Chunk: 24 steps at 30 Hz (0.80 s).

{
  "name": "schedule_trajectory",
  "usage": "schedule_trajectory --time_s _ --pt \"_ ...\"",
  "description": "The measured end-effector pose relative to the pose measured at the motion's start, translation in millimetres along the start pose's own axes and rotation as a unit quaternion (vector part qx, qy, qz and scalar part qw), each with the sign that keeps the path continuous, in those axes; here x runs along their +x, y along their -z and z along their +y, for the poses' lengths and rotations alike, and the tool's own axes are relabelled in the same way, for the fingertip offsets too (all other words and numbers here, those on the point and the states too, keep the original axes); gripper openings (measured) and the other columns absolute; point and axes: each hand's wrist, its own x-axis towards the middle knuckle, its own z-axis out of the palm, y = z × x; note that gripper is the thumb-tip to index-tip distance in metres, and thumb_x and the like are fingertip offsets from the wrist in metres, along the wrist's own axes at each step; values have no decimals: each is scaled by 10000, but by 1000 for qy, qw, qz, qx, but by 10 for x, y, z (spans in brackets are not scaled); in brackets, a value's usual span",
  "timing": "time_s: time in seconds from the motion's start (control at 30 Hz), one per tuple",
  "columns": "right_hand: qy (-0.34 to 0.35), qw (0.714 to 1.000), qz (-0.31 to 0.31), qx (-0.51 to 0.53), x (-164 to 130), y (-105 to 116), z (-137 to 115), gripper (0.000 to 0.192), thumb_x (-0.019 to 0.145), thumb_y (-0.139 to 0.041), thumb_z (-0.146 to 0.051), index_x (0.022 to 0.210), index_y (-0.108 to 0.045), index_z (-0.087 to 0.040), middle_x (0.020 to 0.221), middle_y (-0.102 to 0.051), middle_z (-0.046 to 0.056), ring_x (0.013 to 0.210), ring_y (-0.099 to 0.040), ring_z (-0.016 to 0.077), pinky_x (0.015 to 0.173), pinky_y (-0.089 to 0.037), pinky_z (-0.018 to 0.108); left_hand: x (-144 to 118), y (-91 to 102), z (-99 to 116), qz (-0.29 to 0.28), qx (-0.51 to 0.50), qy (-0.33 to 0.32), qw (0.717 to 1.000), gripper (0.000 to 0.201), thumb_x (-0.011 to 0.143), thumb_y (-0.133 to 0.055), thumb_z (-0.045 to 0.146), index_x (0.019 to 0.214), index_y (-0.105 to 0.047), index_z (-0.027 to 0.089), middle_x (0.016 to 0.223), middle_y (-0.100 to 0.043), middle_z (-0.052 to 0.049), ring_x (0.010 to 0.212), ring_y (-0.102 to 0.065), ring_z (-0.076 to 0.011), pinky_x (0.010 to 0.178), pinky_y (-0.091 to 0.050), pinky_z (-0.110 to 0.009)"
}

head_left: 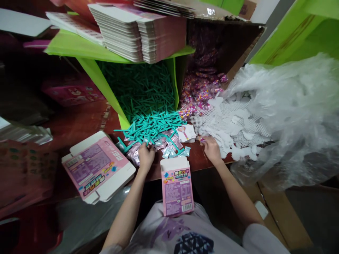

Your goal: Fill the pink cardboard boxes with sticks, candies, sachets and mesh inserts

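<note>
My left hand [145,155] rests fingers-down on a heap of small clear packets [169,145] and teal plastic sticks [152,125] at the table edge; what it grips is hidden. My right hand [211,148] is closed on a small pink item at the edge of a pile of white perforated sheets [233,123]. An assembled pink box [177,185] with its top flap open leans against the table edge between my arms, on my lap.
A flat unfolded pink carton [96,167] lies at the left. A green bin [106,88] spills teal sticks. A cardboard box [225,42] holds pink bead packets [200,90]. Stacks of flat cartons [137,31] sit on top. Crumpled clear plastic [291,106] fills the right.
</note>
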Motion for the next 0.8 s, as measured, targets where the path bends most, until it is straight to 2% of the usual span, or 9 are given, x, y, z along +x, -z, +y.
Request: schedule_trajectory --time_s 0.1,0.2,0.27,0.33,0.43,0.5,0.57,0.67,0.8 --pt "-91 975 149 138 24 92 -33 273 849 -401 -194 1013 -614 -148 996 -636 103 948 -562 219 868 -430 362 96 -15 13 39 -12 -32 999 90 792 -433 187 705 -455 178 738 -485 -35 707 -481 -171 679 -386 -297" --pt "-188 891 290 293 55 240 9 226 783 -440 -258 906 -601 -157 848 -616 45 812 -580 184 756 -455 312 121 -59 10 55 -50 -54 996 62 747 -443 135 705 -464 175 784 -484 -50 779 -482 -190 731 -398 -319" --pt "-245 852 320 333 64 395 83 246 772 -407 -308 810 -594 -152 725 -578 18 706 -563 164 687 -449 286 86 -78 -3 52 -74 -51 995 68 734 -444 121 751 -491 167 803 -498 -53 802 -487 -196 753 -404 -331" --pt "-287 877 263 282 51 566 164 303 770 -428 -385 772 -611 -143 695 -579 25 691 -560 174 681 -444 291 26 -66 -7 50 -90 -35 994 99 732 -443 116 789 -509 161 806 -507 -49 797 -491 -194 762 -407 -337" --pt "-348 927 127 64 8 725 227 498 692 -595 -477 1031 -625 -113 875 -646 108 842 -589 254 765 -438 341 -73 37 60 59 -126 3 990 120 735 -454 125 825 -527 158 772 -501 -24 754 -495 -171 747 -411 -315" --pt "-391 916 59 -65 -16 716 226 682 697 -618 -502 1237 -525 -97 982 -646 170 920 -591 304 789 -430 371 -138 137 164 59 -168 18 984 155 736 -492 155 881 -546 159 736 -474 6 703 -486 -144 707 -410 -278" --pt "-410 903 10 -130 -32 635 217 719 745 -581 -518 1321 -457 -107 1020 -645 195 945 -598 324 780 -430 378 -211 216 292 48 -213 22 976 212 727 -562 214 932 -562 163 705 -430 32 655 -465 -119 654 -401 -240" --pt "-375 913 -15 -162 -47 484 240 574 810 -511 -525 1276 -533 -192 951 -680 152 897 -625 302 738 -430 352 -356 215 446 13 -268 17 963 281 705 -641 310 934 -570 163 678 -403 47 618 -450 -101 589 -377 -209" --pt "-290 944 -48 -149 -72 375 296 404 837 -478 -514 1007 -710 -230 780 -696 112 771 -635 260 686 -412 318 -570 46 498 -69 -255 -26 964 221 719 -638 326 851 -572 161 638 -426 48 584 -435 -101 571 -362 -211"
